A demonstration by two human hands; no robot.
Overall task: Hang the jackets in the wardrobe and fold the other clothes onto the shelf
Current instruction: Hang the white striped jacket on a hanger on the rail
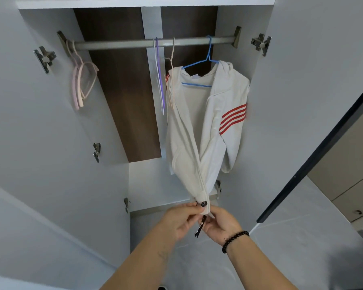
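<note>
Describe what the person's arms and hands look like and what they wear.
Both forearms are bare, with no sleeves in view. The right hand has a bracelet of black beads round its wrist. The left hand has dark polished nails, and a faint small tattoo marks its forearm. No gloves, rings or watch show.

Your wardrobe rail [122, 44] carries everything: pink hangers [82, 84] bunched at its left end, a purple hanger [160, 80] and a peach hanger [171, 65] mid-rail, a blue hanger [208, 57] with the white jacket [189, 132] near the right end.
</note>
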